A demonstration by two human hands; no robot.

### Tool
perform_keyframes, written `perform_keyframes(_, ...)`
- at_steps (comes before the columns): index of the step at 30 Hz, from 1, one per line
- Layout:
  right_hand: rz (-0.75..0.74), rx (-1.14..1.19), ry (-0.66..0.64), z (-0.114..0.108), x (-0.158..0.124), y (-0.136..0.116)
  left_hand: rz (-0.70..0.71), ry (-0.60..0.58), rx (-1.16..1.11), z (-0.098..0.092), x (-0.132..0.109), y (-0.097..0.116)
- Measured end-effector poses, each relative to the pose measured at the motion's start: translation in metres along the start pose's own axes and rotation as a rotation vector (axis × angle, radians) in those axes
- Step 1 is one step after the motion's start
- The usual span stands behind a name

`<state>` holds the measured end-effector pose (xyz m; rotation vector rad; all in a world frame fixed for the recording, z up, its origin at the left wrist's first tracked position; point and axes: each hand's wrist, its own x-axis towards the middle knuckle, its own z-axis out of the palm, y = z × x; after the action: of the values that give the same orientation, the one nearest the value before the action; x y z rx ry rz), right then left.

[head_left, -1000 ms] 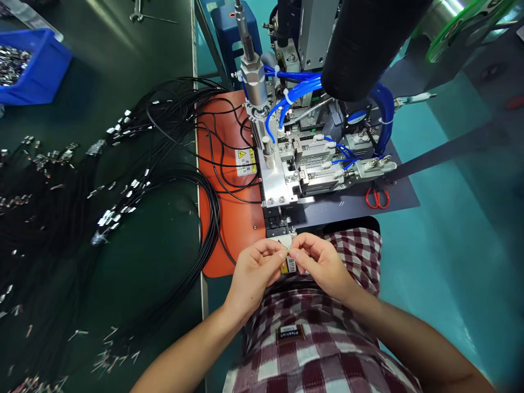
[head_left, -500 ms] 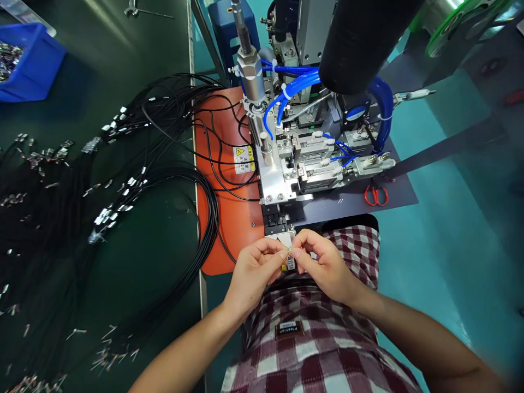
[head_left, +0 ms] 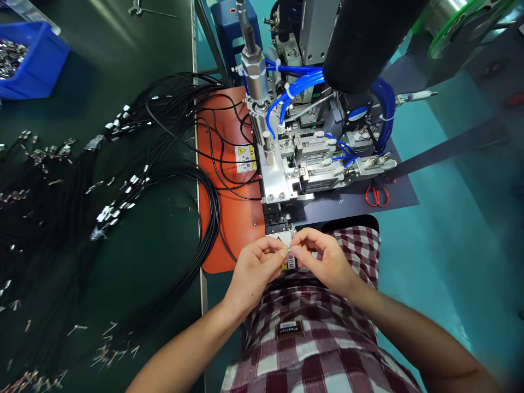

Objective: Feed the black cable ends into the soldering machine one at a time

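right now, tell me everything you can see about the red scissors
The scissors are small, with two red loop handles, plastic by the look, and short metal blades that seem shut and point away from the person. They lie flat on the dark grey plate, right of the silver machine block. Only the plate touches them; the left hand and right hand pinch a small part well apart from them.

Signs and labels at the bench.
Yellow warning sticker (head_left: pixel 245 158), triangle sign, on the orange plate (head_left: pixel 229 224); brown shirt patch (head_left: pixel 291 329) (lettering on both too small to read).
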<state>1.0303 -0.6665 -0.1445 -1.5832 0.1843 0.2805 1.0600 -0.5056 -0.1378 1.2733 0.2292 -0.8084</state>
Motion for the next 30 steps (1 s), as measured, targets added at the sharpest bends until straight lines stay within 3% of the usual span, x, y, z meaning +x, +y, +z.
perform_keyframes(6, -0.019, -0.037, 0.0, 0.004, -0.003, 0.003, -0.004, 0.025, -0.005, 0.002, -0.001, 0.001)
perform_keyframes(12, -0.133, -0.079, -0.008, 0.004, -0.005, 0.006, 0.0, 0.023, 0.001, 0.003, -0.002, 0.001)
perform_keyframes(18, -0.013, 0.086, -0.071, 0.004, -0.003, 0.012, -0.022, 0.018, -0.017, 0.003, 0.0, 0.0)
perform_keyframes(30, -0.121, -0.177, 0.0, 0.001, 0.003, -0.001, -0.029, 0.029, 0.005, 0.002, -0.001, -0.001)
